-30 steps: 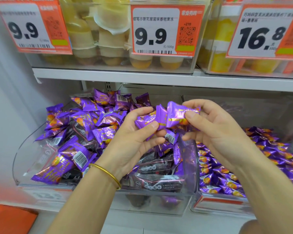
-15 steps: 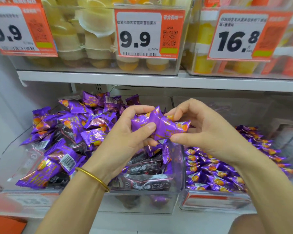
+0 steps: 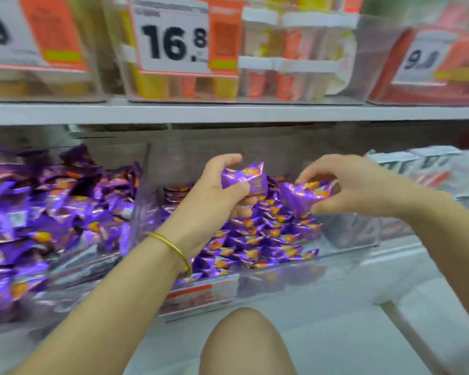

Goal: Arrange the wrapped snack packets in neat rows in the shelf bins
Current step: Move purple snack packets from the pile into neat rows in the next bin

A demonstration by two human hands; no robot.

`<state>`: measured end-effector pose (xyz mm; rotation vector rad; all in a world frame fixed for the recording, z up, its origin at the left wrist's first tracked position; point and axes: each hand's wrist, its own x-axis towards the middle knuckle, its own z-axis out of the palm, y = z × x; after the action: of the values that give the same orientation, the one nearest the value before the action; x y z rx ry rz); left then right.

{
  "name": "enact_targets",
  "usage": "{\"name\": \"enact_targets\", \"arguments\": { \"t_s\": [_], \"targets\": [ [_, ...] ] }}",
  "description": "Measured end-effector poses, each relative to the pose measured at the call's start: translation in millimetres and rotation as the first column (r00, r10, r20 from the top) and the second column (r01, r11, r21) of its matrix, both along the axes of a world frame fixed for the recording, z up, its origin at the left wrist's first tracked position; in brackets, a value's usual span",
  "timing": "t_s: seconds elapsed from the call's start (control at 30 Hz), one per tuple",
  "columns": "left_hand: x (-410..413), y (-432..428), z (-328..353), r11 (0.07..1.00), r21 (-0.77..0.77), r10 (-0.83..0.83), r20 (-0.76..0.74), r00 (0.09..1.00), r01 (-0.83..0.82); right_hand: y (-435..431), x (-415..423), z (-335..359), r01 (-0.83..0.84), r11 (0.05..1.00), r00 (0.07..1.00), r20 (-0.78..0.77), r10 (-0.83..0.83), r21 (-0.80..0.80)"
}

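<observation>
Below the white shelf (image 3: 228, 112), a clear bin (image 3: 347, 231) holds rowed purple packets (image 3: 255, 239) — above it, the left hand (image 3: 222, 185) clamps one packet (image 3: 245, 178), the right hand (image 3: 347, 182) pinches another packet (image 3: 303, 196).

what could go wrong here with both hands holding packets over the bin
The left hand pinches several purple packets loosely, so one could slip onto the neat rows below. The right hand lowering its packet may nudge finished rows askew. The view is blurred, so placement could miss.
</observation>
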<state>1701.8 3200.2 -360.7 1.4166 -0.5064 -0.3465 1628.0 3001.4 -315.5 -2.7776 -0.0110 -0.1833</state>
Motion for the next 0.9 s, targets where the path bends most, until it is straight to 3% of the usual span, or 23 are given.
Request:
{"name": "enact_targets", "arguments": {
  "t_s": [0.1, 0.23, 0.3, 0.47, 0.63, 0.9],
  "targets": [
    [4, -28, -15, 0.999, 0.052, -0.005, -0.073, 0.997, 0.009, -17, 13, -18, -0.103, 0.931, 0.979, -0.202, 0.032, -0.351],
    [11, -48, -34, 0.987, 0.161, 0.003, -0.069, 0.998, 0.008, -26, 29, -37, -0.275, 0.784, 0.887, -0.462, -0.016, -0.556],
    [14, -54, -41, 0.973, 0.228, -0.033, -0.043, 0.999, 0.042, -27, 33, -46, -0.316, 0.761, 0.867, -0.498, -0.012, -0.566],
    [13, -64, -48, 0.971, 0.225, -0.066, -0.052, 0.996, 0.076, -37, 30, -75, -0.274, 0.851, 0.897, -0.439, 0.058, -0.448],
    [10, -66, -52, 0.973, 0.212, -0.077, -0.088, 0.993, 0.094, -38, 21, -88, -0.188, 0.745, 0.965, -0.263, 0.018, -0.639],
    [2, -66, -52, 0.975, 0.191, -0.088, -0.138, 0.987, 0.113, -41, 25, -99, -0.054, 0.895, 0.946, -0.310, -0.096, -0.442]
  ]
}}
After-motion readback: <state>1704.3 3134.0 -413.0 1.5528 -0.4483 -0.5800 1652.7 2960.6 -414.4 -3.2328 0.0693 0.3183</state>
